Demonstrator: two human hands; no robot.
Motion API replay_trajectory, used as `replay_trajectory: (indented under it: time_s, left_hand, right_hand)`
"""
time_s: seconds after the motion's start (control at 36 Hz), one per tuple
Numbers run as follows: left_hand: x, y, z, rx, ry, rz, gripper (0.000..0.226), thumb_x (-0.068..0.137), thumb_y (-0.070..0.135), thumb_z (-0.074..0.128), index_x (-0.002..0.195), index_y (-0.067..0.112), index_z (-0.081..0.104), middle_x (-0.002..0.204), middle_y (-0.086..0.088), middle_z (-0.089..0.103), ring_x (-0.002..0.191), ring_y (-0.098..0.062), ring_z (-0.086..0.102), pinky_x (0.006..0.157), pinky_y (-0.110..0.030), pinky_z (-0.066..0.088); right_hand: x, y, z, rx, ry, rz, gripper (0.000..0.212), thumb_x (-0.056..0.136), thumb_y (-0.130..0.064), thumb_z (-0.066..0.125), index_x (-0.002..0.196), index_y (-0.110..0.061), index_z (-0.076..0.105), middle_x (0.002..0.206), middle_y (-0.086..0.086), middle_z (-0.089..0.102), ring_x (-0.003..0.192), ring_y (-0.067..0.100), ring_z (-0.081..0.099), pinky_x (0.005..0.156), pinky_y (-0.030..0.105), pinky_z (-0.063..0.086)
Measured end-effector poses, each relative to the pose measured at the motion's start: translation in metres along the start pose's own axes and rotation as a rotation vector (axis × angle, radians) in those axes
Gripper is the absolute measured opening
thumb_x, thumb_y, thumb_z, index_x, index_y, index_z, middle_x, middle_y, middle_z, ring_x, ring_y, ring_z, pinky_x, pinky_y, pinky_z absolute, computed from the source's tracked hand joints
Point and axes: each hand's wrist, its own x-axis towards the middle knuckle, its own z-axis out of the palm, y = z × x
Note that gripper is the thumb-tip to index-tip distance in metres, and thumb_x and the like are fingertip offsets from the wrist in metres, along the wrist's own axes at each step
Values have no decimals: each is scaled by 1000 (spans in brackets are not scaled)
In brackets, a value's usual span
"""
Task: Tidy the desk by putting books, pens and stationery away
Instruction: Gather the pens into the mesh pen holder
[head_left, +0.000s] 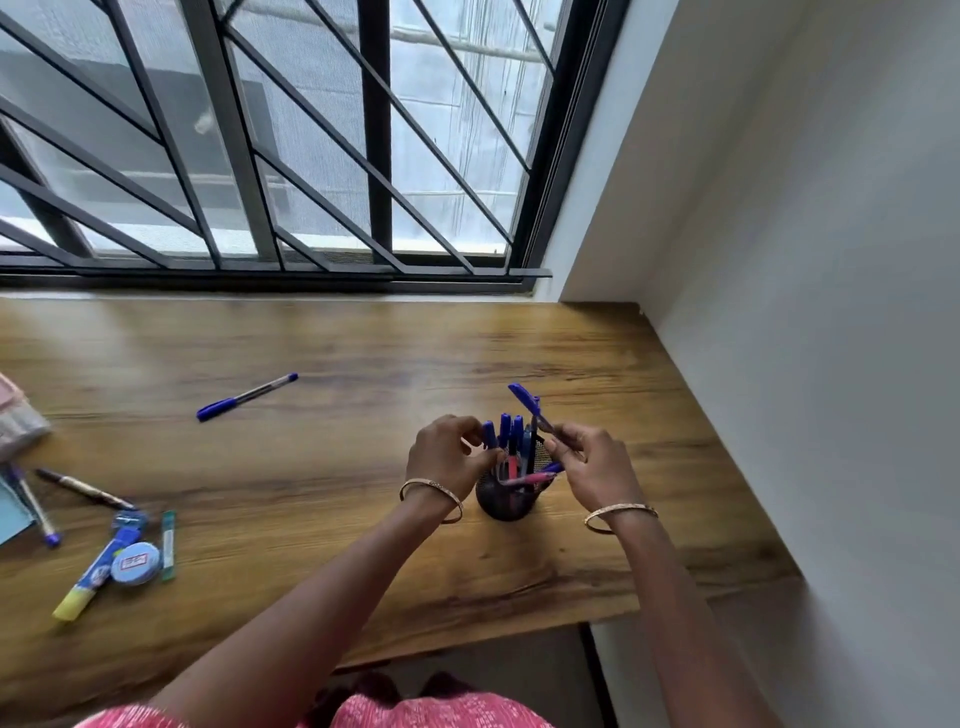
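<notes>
A black mesh pen holder (506, 501) stands on the wooden desk (322, 467), with several blue-capped pens upright in it. My left hand (444, 457) pinches one of those pens at the holder's left rim. My right hand (592, 465) grips a blue pen (524, 397) that slants up and to the left above the holder. A loose blue pen (247, 396) lies on the desk farther left.
At the left edge lie a dark pen (83, 488), a blue-tipped pen (36, 512), a glue stick (98, 571), a round blue tin (135, 564), a thin green case (168, 545), a blue book corner (10, 514) and a pale pouch (18, 421). Window bars behind, white wall right.
</notes>
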Motion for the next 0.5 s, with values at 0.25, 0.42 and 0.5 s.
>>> replay_trajectory:
  time_s: [0.25, 0.42, 0.5]
  left_hand:
    - [-2, 0, -11, -240, 65, -15, 32, 77, 44, 74, 101, 24, 66, 80, 12, 67, 70, 0, 66, 61, -16, 52]
    - [-5, -6, -21, -290, 169, 11, 29, 81, 50, 68, 95, 24, 68, 79, 14, 67, 72, 5, 65, 58, -10, 49]
    - [-4, -12, -25, -286, 179, 3, 20, 82, 41, 71, 91, 23, 69, 79, 12, 70, 71, 3, 66, 60, -11, 50]
  right_hand:
    - [-12, -29, -7, 307, 194, -46, 19, 100, -30, 45, 103, -22, 62, 91, -2, 68, 76, 11, 60, 66, 28, 49]
    - [-7, -37, 19, 99, 269, -51, 18, 89, -37, 63, 97, -24, 72, 98, -4, 57, 98, 14, 48, 85, 27, 39]
    - [-4, -37, 24, 42, 245, -89, 20, 85, -36, 70, 89, -17, 75, 80, -2, 63, 76, 15, 57, 71, 32, 48]
